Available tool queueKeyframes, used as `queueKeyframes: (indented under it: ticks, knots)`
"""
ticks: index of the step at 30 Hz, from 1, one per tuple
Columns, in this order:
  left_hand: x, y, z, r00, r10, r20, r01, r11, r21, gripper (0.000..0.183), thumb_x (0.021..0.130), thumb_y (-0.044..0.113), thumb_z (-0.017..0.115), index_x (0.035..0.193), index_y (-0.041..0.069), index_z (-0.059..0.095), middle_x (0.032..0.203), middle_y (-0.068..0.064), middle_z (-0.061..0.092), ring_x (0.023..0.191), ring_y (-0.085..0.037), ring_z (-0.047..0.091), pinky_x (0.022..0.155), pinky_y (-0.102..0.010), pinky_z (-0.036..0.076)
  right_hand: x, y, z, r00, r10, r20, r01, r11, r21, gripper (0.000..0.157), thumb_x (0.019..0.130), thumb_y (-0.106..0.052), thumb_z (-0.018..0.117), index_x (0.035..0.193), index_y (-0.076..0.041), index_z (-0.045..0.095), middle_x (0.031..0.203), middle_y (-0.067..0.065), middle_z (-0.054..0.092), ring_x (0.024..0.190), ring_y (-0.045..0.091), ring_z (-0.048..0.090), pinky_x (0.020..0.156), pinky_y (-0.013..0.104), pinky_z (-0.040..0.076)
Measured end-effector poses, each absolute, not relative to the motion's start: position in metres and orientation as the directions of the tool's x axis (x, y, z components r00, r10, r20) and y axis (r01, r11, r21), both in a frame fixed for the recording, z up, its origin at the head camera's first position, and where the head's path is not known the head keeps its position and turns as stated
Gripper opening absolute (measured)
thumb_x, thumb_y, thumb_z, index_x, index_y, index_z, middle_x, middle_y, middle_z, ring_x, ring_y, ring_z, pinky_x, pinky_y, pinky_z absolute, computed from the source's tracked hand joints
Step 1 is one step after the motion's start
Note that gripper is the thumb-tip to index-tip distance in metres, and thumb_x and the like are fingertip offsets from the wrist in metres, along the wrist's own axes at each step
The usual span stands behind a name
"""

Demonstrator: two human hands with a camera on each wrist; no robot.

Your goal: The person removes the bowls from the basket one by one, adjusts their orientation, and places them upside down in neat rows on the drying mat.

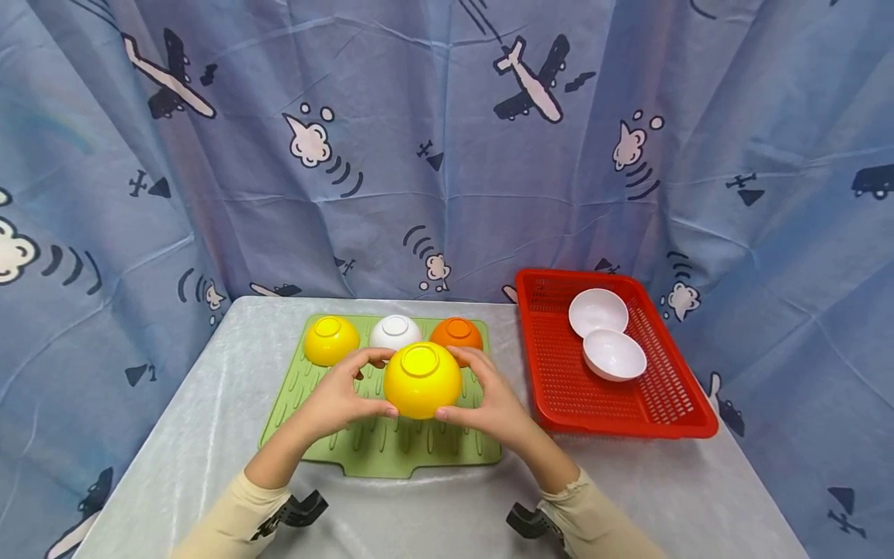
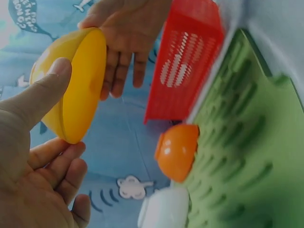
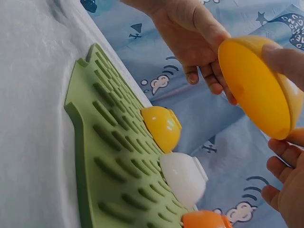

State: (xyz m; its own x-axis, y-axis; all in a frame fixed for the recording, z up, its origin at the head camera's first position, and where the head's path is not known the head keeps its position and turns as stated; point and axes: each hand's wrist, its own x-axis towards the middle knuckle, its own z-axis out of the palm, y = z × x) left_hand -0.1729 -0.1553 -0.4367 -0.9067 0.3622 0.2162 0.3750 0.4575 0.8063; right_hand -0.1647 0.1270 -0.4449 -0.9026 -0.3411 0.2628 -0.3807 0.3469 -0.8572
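Observation:
Both hands hold a yellow bowl upside down above the green drying mat. My left hand grips its left side, thumb in front and fingers behind. On the opposite side my right hand grips it the same way. The wrist views show the bowl's hollow inside, raised off the mat. Along the mat's back edge, a second yellow bowl, a white bowl and an orange bowl lie upside down in a row. The held bowl partly covers the white and orange ones in the head view.
To the right of the mat stands a red perforated basket. Inside it two white bowls lie with their openings up, one overlapping the other. A pale cloth covers the table, and a blue patterned curtain hangs behind it.

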Motion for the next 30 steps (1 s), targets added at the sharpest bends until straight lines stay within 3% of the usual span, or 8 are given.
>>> queueKeyframes:
  ticks: [10,15,21,30]
  knots:
    - [-0.193,-0.208,-0.446,-0.907,0.372,0.195,0.372,0.494,0.786,0.079,0.073,0.030,0.094,0.141,0.014,0.058,0.130,-0.005,0.064,0.116,-0.026,0.055,0.091,-0.043,0.042,-0.182,0.071,-0.455,-0.945,-0.304,0.122,-0.233,0.360,-0.904,0.089,0.074,-0.035,0.093,0.151,-0.025,0.048,0.152,0.003,0.049,0.145,0.029,0.040,0.116,0.067,0.026]
    - [-0.196,-0.232,-0.458,-0.913,0.379,0.148,0.341,0.514,0.787,0.080,0.073,0.032,0.093,0.142,0.013,0.057,0.135,-0.005,0.064,0.119,-0.034,0.056,0.093,-0.051,0.042,-0.186,0.045,-0.465,-0.941,-0.328,0.084,-0.199,0.335,-0.921,0.088,0.075,-0.032,0.092,0.151,-0.020,0.048,0.152,0.006,0.049,0.144,0.028,0.041,0.116,0.064,0.028]
    - [-0.195,-0.265,-0.468,-0.920,0.377,0.111,0.322,0.560,0.763,0.079,0.077,0.030,0.091,0.143,0.009,0.055,0.129,-0.009,0.063,0.117,-0.038,0.054,0.089,-0.048,0.043,-0.189,0.013,-0.477,-0.930,-0.360,0.071,-0.198,0.329,-0.923,0.089,0.076,-0.032,0.091,0.151,-0.012,0.048,0.152,0.008,0.049,0.144,0.028,0.042,0.119,0.058,0.028]
    - [-0.198,-0.301,-0.483,-0.920,0.387,0.057,0.302,0.611,0.732,0.078,0.079,0.032,0.089,0.145,0.008,0.054,0.136,-0.012,0.061,0.119,-0.035,0.054,0.091,-0.047,0.045,-0.196,-0.025,-0.497,-0.935,-0.347,0.076,-0.233,0.437,-0.869,0.087,0.074,-0.034,0.093,0.148,-0.013,0.051,0.152,0.008,0.048,0.140,0.028,0.042,0.115,0.054,0.035]
